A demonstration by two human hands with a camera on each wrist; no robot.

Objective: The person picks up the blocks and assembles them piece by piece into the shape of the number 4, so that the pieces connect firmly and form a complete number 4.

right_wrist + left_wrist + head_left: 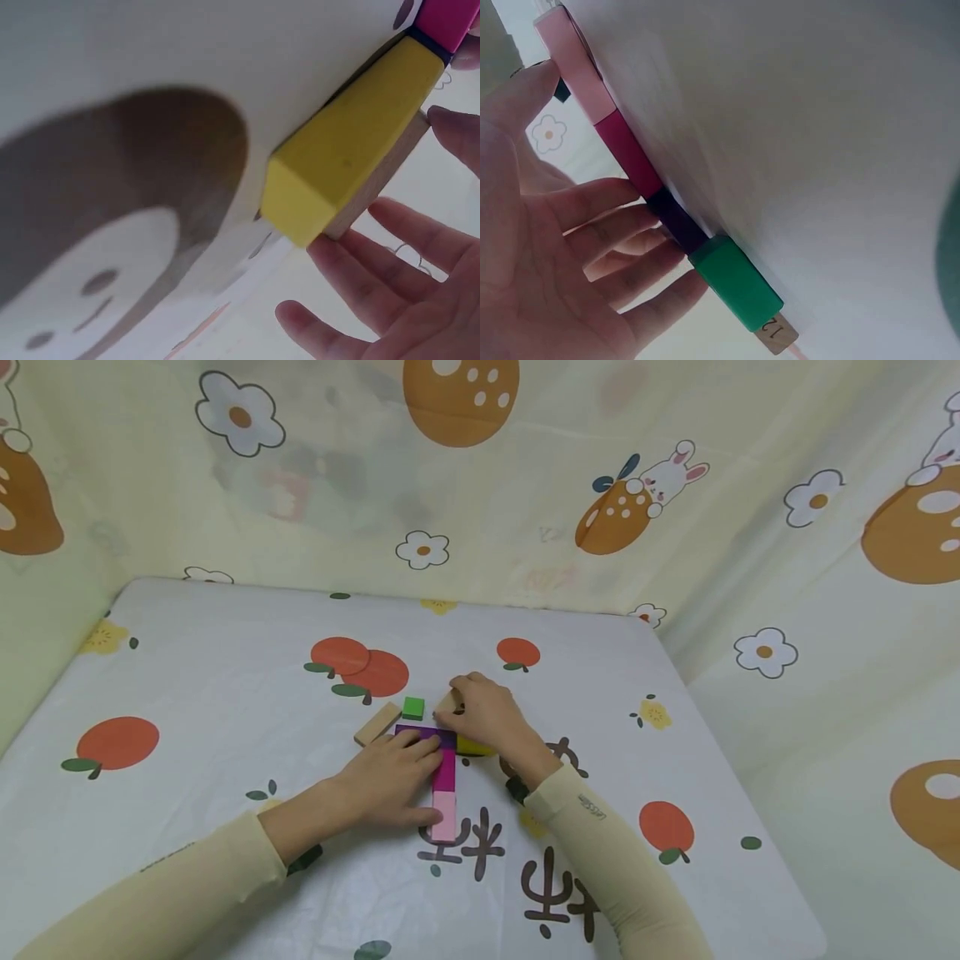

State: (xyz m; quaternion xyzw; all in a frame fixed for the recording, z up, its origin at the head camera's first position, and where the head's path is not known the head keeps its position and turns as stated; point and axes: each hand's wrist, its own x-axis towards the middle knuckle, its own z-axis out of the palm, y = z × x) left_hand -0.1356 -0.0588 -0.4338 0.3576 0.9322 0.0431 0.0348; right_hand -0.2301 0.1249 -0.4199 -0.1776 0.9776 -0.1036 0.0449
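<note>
My left hand (393, 777) lies over a line of coloured blocks, its fingers on the purple block (406, 729) and next to the magenta block (446, 772). Its thumb touches the pink block (445, 825). Between thumb and fingers, my right hand (487, 714) pinches a plain wooden block (448, 702). In the right wrist view that wooden block (382, 180) lies along the far side of a yellow block (345, 142). A green block (413, 708) sits behind the purple one. In the left wrist view, a wooden piece (778, 332) marked 12 shows past a green block (735, 281).
Another wooden block (377, 724) lies slanted left of the green one. The table (225, 685) has a white cloth printed with fruit, leaves and dark characters. A patterned curtain (337, 510) hangs behind it, and more curtain (840, 718) hangs to the right.
</note>
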